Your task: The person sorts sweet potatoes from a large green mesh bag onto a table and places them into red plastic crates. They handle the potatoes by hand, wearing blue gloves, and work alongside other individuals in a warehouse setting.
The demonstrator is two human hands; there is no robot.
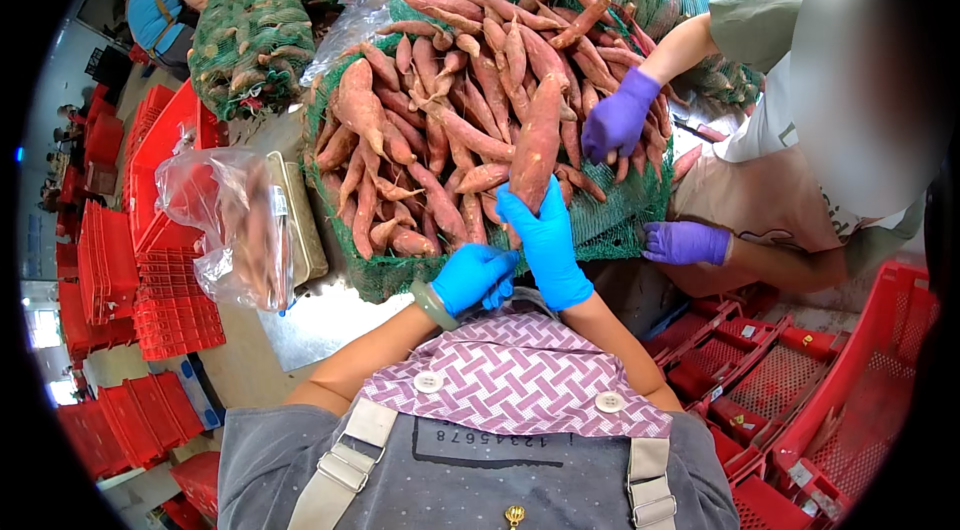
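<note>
My right hand, in a blue glove, grips the lower end of a large sweet potato, which points away from me over the pile. Close to its left is my left hand, also blue-gloved, fingers curled near the front edge of the net; whether anything is inside them is hidden. A heap of sweet potatoes lies on an opened green mesh sack before me. Some are thin, others thick, with soil marks.
A co-worker's purple-gloved hand reaches into the pile from the right; the other is lower. On the left lie a clear plastic bag of sweet potatoes and a shallow tray. Red crates and filled mesh sacks stand around.
</note>
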